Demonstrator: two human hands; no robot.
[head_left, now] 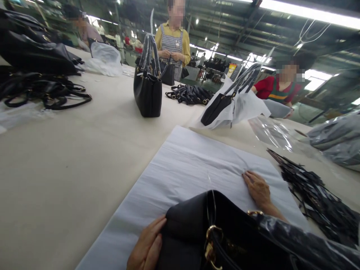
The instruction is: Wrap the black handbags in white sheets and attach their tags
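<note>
A black handbag (182, 228) with gold rings fills the bottom of the view, its near part cut off by the frame. My left hand (147, 243) is against the bag's left side, fingers closed along its edge. Wrapped in clear plastic, one bag handle (303, 236) stretches to the lower right. Beneath the bag lies a stack of white tissue paper (197, 157). My right hand (257, 189) rests on the paper's right part, palm down with fingers stretched out. Part of the right forearm is hidden behind the bag.
Another black handbag (147, 92) stands upright across the table (70, 168); a tilted one (218, 108) lies in white paper. Black straps (191, 94) are piled behind, more straps (317, 191) at right. Bags (33, 48) are heaped left. Co-workers (174, 41) stand beyond.
</note>
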